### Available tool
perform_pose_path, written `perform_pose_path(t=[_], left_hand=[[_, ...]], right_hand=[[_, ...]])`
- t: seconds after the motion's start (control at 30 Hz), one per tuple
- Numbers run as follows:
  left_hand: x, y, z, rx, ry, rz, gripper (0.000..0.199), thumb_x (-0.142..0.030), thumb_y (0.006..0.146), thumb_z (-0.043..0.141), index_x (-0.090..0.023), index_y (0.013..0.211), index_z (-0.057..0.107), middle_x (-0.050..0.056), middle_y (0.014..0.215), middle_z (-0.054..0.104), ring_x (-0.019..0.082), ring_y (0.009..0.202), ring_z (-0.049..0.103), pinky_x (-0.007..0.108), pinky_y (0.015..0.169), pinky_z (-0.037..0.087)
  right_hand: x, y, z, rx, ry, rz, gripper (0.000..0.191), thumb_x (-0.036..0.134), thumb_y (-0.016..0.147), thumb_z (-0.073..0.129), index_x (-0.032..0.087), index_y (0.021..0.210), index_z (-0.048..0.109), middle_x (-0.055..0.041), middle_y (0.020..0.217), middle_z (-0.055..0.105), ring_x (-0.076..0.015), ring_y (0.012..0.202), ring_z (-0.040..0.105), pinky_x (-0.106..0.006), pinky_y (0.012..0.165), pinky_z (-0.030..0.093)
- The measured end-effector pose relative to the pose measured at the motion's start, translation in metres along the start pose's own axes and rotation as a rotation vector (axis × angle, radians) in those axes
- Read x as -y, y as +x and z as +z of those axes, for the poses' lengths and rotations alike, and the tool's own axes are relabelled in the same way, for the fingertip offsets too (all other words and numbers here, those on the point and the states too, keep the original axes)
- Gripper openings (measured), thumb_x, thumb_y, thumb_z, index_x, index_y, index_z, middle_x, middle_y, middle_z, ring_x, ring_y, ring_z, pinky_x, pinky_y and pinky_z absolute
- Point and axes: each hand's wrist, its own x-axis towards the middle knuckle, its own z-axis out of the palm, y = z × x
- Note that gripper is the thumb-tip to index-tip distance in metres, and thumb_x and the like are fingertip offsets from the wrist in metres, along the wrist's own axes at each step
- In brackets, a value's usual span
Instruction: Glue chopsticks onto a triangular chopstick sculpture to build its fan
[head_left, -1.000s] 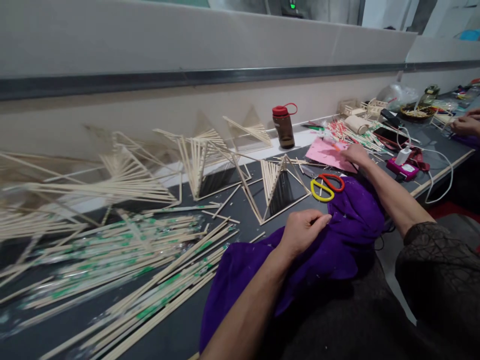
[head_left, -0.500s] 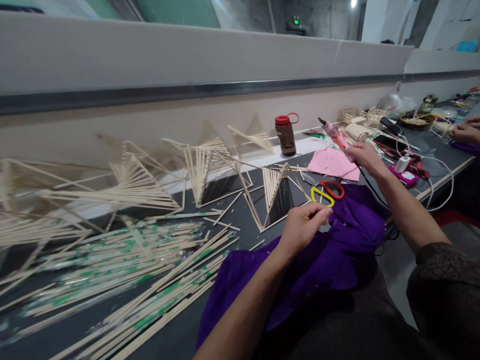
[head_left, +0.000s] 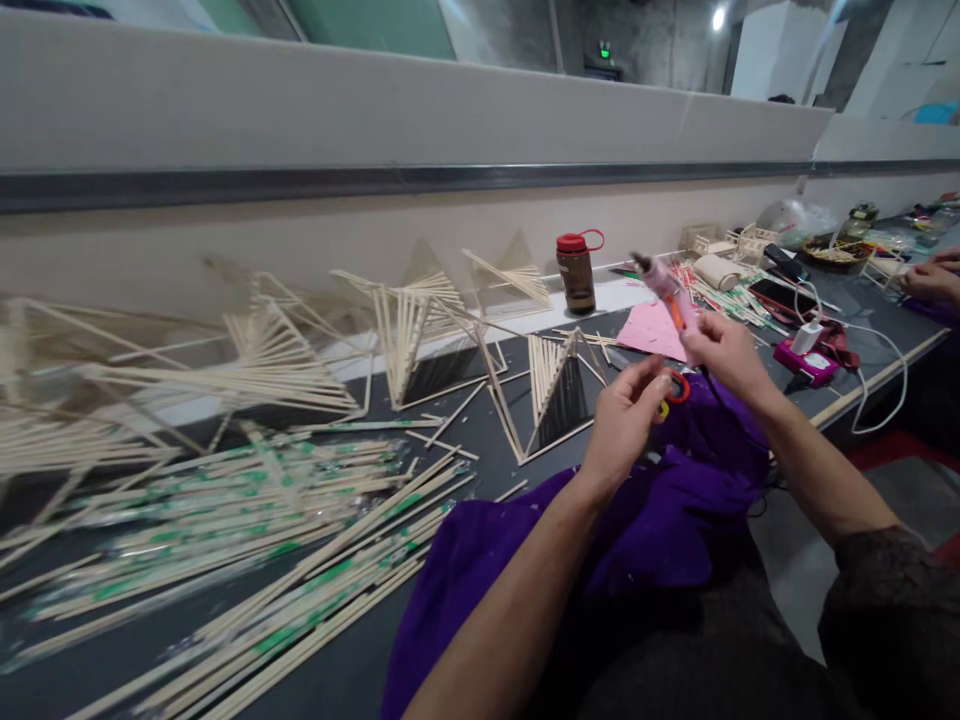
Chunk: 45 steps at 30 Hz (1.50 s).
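My right hand (head_left: 726, 352) is wrapped round a pink glue gun (head_left: 666, 288), its dark nozzle pointing up and to the left. My left hand (head_left: 628, 415) is closed in a pinch; whatever may be between its fingertips is too small to make out. Behind those fingers lie scissors with red and yellow handles (head_left: 679, 388), partly hidden. Purple cloth (head_left: 660, 520) spreads beneath both hands. Left of my left hand, a triangular frame of thin wooden sticks (head_left: 553, 385) stands on the dark table.
More stick structures (head_left: 409, 340) line the wall. Several wrapped chopsticks (head_left: 225, 530) cover the left of the table. A brown bottle with a red cap (head_left: 576, 275), a pink sheet (head_left: 649, 328) and a purple power block (head_left: 806, 362) with cables lie beyond. Another person's hands (head_left: 934, 280) are at far right.
My left hand has moved up and right, now covering part of the scissors. My right hand, with the glue gun, has come slightly lower and closer to it.
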Motion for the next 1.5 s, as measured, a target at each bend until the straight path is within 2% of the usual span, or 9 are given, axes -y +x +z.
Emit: perform_pose_path(t=[0.13,0.3,0.37,0.53,0.73,0.9,1.13,1.3,1.5], left_hand=[[0.01,0.0,0.001,-0.004,-0.101,0.016,0.048,-0.047,0.077,0.069,-0.018,0.116,0.066,0.008,0.113,0.069,0.02,0.096,0.063,0.023,0.063,0.051],[0.024,-0.003,-0.004,-0.041,-0.235,-0.055,0.048,-0.055,0.072,0.071,-0.013,0.096,0.07,0.009,0.098,0.071,0.021,0.089,0.065,0.028,0.071,0.052],[0.028,-0.003,-0.007,-0.08,-0.225,-0.059,0.045,-0.052,0.07,0.074,-0.013,0.092,0.07,0.008,0.093,0.072,0.022,0.089,0.065,0.03,0.076,0.051],[0.034,-0.001,-0.015,-0.147,-0.189,0.079,0.038,-0.045,0.071,0.074,-0.02,0.1,0.072,0.006,0.106,0.073,0.024,0.103,0.064,0.032,0.09,0.048],[0.039,0.005,-0.021,-0.107,-0.184,0.165,0.039,-0.043,0.069,0.076,-0.02,0.1,0.071,0.005,0.103,0.073,0.022,0.099,0.065,0.033,0.092,0.049],[0.042,0.004,-0.024,-0.059,-0.118,0.21,0.037,-0.045,0.076,0.071,-0.018,0.1,0.069,0.006,0.097,0.071,0.019,0.089,0.064,0.031,0.081,0.052],[0.039,0.003,-0.028,-0.039,0.064,0.258,0.032,-0.046,0.078,0.067,-0.017,0.089,0.069,0.004,0.084,0.067,0.016,0.074,0.06,0.028,0.067,0.05],[0.037,0.0,-0.027,-0.105,0.199,0.167,0.031,-0.049,0.075,0.068,-0.017,0.075,0.07,0.0,0.061,0.059,0.014,0.062,0.055,0.026,0.059,0.045],[0.034,-0.001,-0.027,-0.08,0.135,0.184,0.031,-0.045,0.074,0.07,-0.017,0.09,0.072,0.003,0.078,0.069,0.012,0.063,0.055,0.024,0.058,0.047]], right_hand=[[0.004,-0.022,0.029,-0.089,-0.246,-0.101,0.018,0.037,0.077,0.053,0.019,0.074,0.053,0.0031,0.061,0.051,-0.0116,0.055,0.043,-0.026,0.057,0.031],[-0.008,-0.038,0.056,-0.147,-0.373,-0.337,0.015,0.031,0.08,0.051,0.019,0.089,0.053,-0.0049,0.08,0.062,-0.0169,0.066,0.056,-0.027,0.058,0.038],[-0.011,-0.044,0.062,-0.161,-0.383,-0.444,0.018,0.027,0.082,0.048,0.017,0.097,0.052,-0.0077,0.085,0.063,-0.0183,0.069,0.058,-0.028,0.057,0.04],[-0.011,-0.055,0.063,-0.077,-0.286,-0.629,0.031,0.022,0.083,0.051,0.014,0.114,0.049,-0.0115,0.096,0.061,-0.0198,0.079,0.061,-0.029,0.061,0.047],[-0.011,-0.054,0.055,-0.071,-0.262,-0.645,0.031,0.018,0.084,0.051,0.016,0.115,0.051,-0.0104,0.097,0.06,-0.0193,0.083,0.061,-0.03,0.068,0.051],[-0.012,-0.054,0.05,-0.068,-0.281,-0.656,0.028,0.018,0.084,0.051,0.017,0.112,0.054,-0.0103,0.099,0.061,-0.0198,0.085,0.062,-0.03,0.069,0.051],[-0.014,-0.056,0.045,-0.052,-0.263,-0.657,0.016,0.017,0.085,0.051,0.017,0.101,0.058,-0.006,0.082,0.064,-0.0177,0.074,0.061,-0.027,0.063,0.047],[-0.017,-0.058,0.035,-0.052,-0.226,-0.646,0.01,0.015,0.085,0.053,0.019,0.086,0.062,-0.0024,0.074,0.067,-0.0126,0.063,0.06,-0.023,0.059,0.044],[-0.023,-0.06,0.03,0.065,-0.184,-0.581,0.012,0.02,0.088,0.054,0.018,0.085,0.065,-0.0033,0.077,0.07,-0.0123,0.067,0.063,-0.023,0.063,0.044]])
